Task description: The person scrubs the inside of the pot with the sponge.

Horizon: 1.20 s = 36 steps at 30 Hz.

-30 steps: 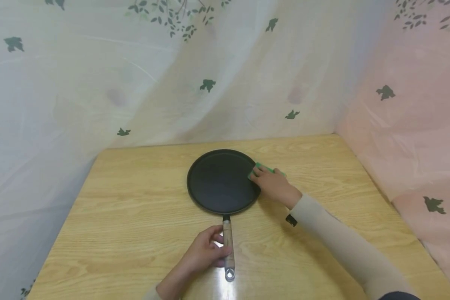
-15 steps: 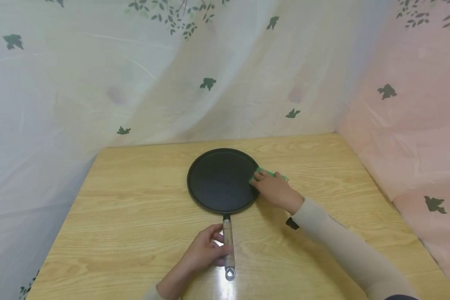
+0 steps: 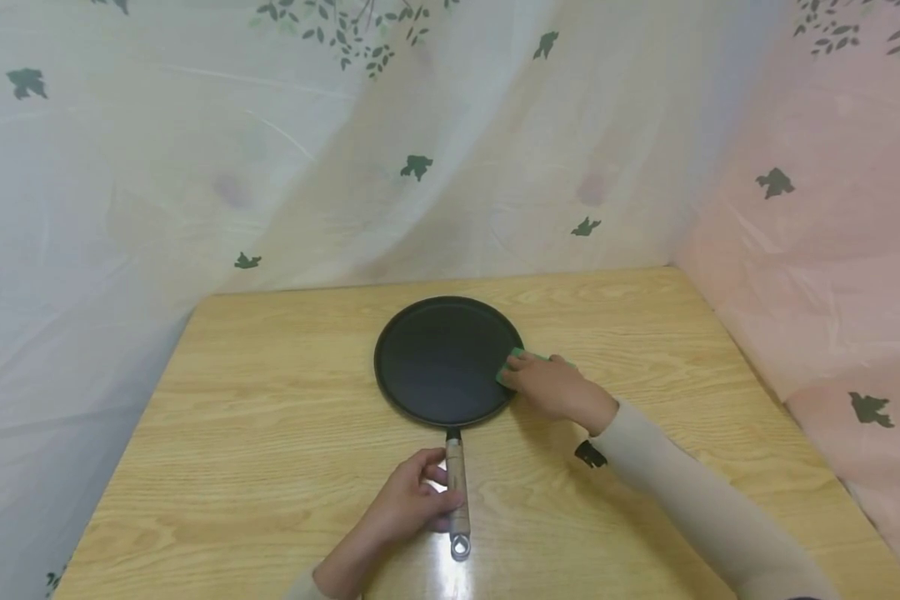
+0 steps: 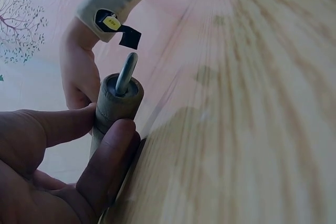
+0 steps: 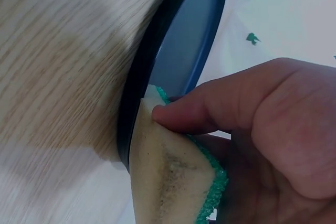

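A round black flat pan (image 3: 444,360) lies on the wooden table in the head view, its handle (image 3: 457,479) pointing toward me. My left hand (image 3: 411,502) pinches that handle between thumb and fingers. In the left wrist view the handle's end (image 4: 119,98) shows a metal loop. At the pan's right edge, my right hand (image 3: 549,386) grips a sponge (image 5: 169,166) with a cream foam side and a green scouring side. The right wrist view has the sponge against the pan's rim (image 5: 137,103), with the thumb pressing the foam. Some right fingers are hidden behind the sponge.
The wooden table (image 3: 270,417) reaches back to a pale curtain (image 3: 307,167) printed with birds and leaves. A pink curtain panel (image 3: 832,275) borders the right side. A black strap end (image 3: 590,454) hangs from the right sleeve.
My right hand has slid with the sponge along the pan's right rim, toward me. The left hand and the pan stay in place.
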Each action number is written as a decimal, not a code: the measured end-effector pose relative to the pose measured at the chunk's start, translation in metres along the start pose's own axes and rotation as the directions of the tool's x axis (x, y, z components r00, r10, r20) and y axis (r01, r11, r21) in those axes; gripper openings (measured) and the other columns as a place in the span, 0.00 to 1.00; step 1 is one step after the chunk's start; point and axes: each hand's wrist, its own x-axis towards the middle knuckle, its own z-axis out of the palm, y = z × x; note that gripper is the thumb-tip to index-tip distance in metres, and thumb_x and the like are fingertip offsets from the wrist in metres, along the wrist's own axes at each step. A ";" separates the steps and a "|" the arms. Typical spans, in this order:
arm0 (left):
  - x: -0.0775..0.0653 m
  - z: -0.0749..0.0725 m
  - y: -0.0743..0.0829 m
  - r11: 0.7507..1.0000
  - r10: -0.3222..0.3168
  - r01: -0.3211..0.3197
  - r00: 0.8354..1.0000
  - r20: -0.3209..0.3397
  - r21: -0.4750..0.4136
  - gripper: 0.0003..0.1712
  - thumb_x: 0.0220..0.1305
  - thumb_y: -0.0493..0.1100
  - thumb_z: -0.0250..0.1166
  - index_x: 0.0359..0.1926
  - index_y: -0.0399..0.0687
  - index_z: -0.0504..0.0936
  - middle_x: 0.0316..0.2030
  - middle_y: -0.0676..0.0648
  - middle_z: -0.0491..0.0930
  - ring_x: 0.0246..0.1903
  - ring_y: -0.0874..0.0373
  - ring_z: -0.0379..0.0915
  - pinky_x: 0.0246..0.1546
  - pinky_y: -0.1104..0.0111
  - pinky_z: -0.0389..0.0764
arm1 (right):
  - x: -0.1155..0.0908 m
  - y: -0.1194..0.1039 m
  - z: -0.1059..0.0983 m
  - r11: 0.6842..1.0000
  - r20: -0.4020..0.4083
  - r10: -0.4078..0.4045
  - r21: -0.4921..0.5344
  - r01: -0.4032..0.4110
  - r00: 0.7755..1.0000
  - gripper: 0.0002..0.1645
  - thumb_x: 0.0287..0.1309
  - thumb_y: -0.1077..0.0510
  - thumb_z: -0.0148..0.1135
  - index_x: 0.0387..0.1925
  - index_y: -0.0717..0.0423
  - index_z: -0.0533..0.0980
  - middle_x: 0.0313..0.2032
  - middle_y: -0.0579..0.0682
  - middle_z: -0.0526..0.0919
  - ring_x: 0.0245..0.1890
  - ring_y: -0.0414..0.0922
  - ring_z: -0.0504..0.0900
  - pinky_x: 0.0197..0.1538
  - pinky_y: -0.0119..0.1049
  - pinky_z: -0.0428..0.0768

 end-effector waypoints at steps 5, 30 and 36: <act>0.001 0.000 -0.001 1.000 -0.006 0.006 1.000 -0.006 -0.005 0.44 0.63 0.29 0.72 0.74 0.20 0.59 0.47 0.38 0.77 0.32 0.55 0.80 0.34 0.55 0.95 | -0.005 -0.002 0.002 0.998 -0.013 -0.046 0.032 0.047 0.999 0.25 0.75 0.69 0.55 0.71 0.62 0.74 0.74 0.65 0.68 0.76 0.63 0.64 0.69 0.77 0.71; 0.001 0.000 0.002 1.000 0.004 -0.004 1.000 0.000 0.005 0.43 0.62 0.30 0.73 0.73 0.20 0.62 0.46 0.38 0.77 0.31 0.56 0.81 0.33 0.56 0.95 | -0.010 -0.018 0.007 0.934 -0.074 -0.264 0.228 0.274 0.962 0.25 0.73 0.71 0.56 0.67 0.62 0.77 0.69 0.65 0.75 0.74 0.64 0.68 0.76 0.60 0.71; 0.000 -0.001 0.002 1.000 0.003 -0.003 1.000 0.007 0.021 0.43 0.63 0.32 0.73 0.73 0.21 0.62 0.47 0.38 0.78 0.32 0.56 0.82 0.33 0.59 0.95 | -0.007 -0.023 0.012 0.921 -0.105 -0.312 0.211 0.328 0.944 0.26 0.71 0.72 0.57 0.68 0.63 0.77 0.69 0.65 0.75 0.73 0.63 0.69 0.75 0.58 0.73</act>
